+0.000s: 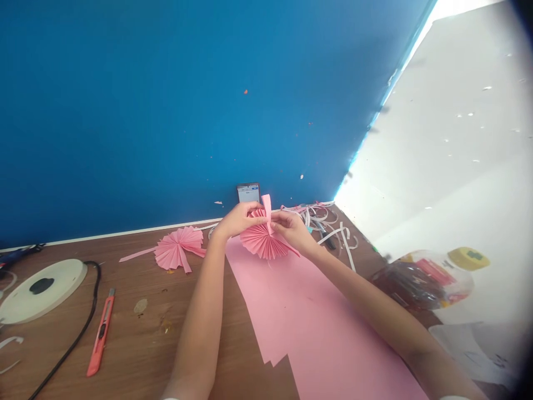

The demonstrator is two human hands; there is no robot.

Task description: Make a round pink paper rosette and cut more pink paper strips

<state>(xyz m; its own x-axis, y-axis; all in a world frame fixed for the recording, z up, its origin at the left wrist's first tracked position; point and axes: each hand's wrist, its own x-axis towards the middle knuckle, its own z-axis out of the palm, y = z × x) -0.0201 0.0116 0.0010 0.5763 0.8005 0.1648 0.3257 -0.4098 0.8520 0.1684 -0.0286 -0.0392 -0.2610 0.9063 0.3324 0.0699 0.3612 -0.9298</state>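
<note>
A pleated pink paper rosette (264,241) is held up between both hands above a large sheet of pink paper (316,316). My left hand (244,219) grips its upper left edge, thumb stretched along the folds. At its right side, my right hand (291,226) pinches a pink paper strip (267,206) that stands up from the rosette's top. Some fingertips are hidden behind the paper. To the left of my left hand lies a second pink paper rosette (178,248), with strips sticking out of it.
A red box cutter (101,336) and a round white device (50,291) with a black cable lie at left. Behind my hands a phone (249,193) leans on the blue wall. White strips (345,239) are tangled at back right, near a clear jar with yellow lid (437,278).
</note>
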